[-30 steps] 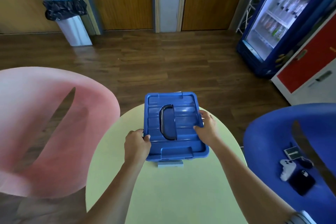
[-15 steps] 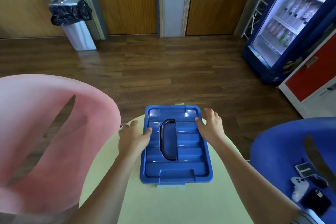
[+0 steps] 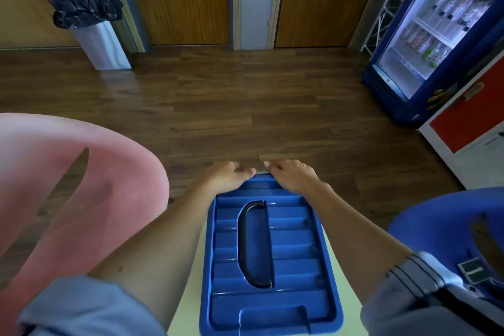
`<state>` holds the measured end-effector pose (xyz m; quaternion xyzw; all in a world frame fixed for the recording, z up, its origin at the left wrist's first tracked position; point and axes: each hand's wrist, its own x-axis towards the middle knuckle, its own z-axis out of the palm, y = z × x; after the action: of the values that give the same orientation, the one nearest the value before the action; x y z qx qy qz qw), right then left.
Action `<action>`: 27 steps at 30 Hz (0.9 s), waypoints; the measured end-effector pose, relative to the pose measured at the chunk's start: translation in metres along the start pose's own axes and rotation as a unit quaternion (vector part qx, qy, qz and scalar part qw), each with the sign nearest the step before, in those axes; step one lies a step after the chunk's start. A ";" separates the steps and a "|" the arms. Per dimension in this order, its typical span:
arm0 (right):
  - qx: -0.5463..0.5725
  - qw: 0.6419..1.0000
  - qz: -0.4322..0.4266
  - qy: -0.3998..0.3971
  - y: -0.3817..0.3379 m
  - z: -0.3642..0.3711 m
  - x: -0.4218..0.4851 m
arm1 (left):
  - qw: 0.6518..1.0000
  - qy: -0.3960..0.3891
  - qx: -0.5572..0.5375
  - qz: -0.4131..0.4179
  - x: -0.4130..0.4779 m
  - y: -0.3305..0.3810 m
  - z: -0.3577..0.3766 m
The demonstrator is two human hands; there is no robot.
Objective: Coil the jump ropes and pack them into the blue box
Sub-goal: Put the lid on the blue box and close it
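Observation:
The blue box [image 3: 289, 267] sits on the pale yellow round table [image 3: 185, 308] with its ribbed lid on and a black handle [image 3: 252, 245] lying flat in the lid. My left hand [image 3: 230, 176] and my right hand [image 3: 293, 176] both rest palm-down on the far edge of the lid, fingers curled over that edge, fingertips nearly touching. No jump rope shows anywhere; the inside of the box is hidden by the lid.
A pink chair [image 3: 68, 199] stands at the left, a blue chair [image 3: 450, 240] at the right with a few small items on its seat. Beyond lie a wooden floor, a bin [image 3: 90, 27], wooden doors, a drinks fridge [image 3: 436, 30] and a red cabinet [image 3: 469, 123].
Both hands slid from the lid's side edges forward to its far edge and came together. The view dropped closer, so the box now looks larger and lower in frame.

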<state>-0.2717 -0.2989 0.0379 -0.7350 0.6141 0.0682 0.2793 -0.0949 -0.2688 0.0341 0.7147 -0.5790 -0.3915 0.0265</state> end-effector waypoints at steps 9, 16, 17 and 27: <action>0.070 0.997 0.017 0.030 0.003 0.003 0.003 | 0.983 -0.030 -0.179 0.031 0.002 0.000 -0.007; 0.113 0.993 0.029 0.024 0.006 0.002 0.004 | 0.974 0.019 -0.220 0.045 -0.001 -0.004 0.002; 0.115 0.993 0.027 0.020 0.006 0.002 0.004 | 0.974 0.029 -0.219 0.039 -0.003 -0.004 0.003; 0.131 0.991 -0.033 0.018 0.006 0.002 -0.001 | 0.967 0.051 -0.236 0.081 -0.003 -0.004 0.006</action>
<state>-0.2769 -0.2974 0.0343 -0.7134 0.5978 -0.0356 0.3638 -0.0950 -0.2620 0.0295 0.6584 -0.5238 -0.4763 0.2556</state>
